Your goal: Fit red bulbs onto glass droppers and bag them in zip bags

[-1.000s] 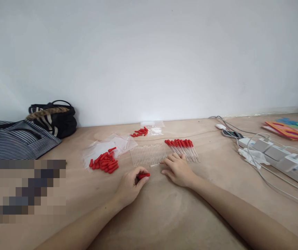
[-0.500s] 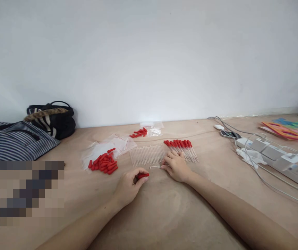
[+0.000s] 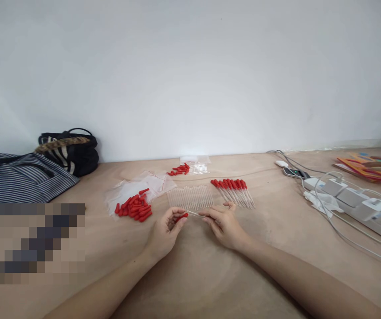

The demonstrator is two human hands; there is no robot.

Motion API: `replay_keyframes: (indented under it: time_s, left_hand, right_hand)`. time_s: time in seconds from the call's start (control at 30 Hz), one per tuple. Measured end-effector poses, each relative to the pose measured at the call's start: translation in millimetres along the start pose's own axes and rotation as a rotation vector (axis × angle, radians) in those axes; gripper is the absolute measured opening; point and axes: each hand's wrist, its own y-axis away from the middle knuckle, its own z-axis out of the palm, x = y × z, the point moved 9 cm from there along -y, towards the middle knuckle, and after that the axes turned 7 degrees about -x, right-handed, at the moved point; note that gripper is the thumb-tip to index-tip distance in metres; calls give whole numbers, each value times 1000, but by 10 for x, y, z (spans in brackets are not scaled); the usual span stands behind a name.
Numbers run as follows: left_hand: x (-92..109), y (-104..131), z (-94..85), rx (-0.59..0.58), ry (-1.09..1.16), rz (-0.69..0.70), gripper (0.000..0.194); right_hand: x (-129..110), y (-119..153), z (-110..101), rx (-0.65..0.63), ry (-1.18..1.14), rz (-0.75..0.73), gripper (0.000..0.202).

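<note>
The left hand (image 3: 166,227) has its grip clamped on a red cap (image 3: 183,216), just in front of a row of clear tubes (image 3: 190,197). Also before the row, the right hand (image 3: 224,225) pinches a single tube (image 3: 193,213), its end close to the cap. Right of the row lie red-capped tubes (image 3: 233,185); left, a pile of loose caps (image 3: 133,207).

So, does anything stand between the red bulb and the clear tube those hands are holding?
Nothing visible does. The red bulb in the left hand and the clear tube in the right hand are close together; I can't tell whether they touch.
</note>
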Motion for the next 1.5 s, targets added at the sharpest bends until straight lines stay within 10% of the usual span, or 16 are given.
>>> replay_keyframes:
  time_s: [1.5]
  left_hand:
    - [47,88,129,-114,-206,122,16]
  right_hand:
    - [-202,107,-48,-81,248,-278,32]
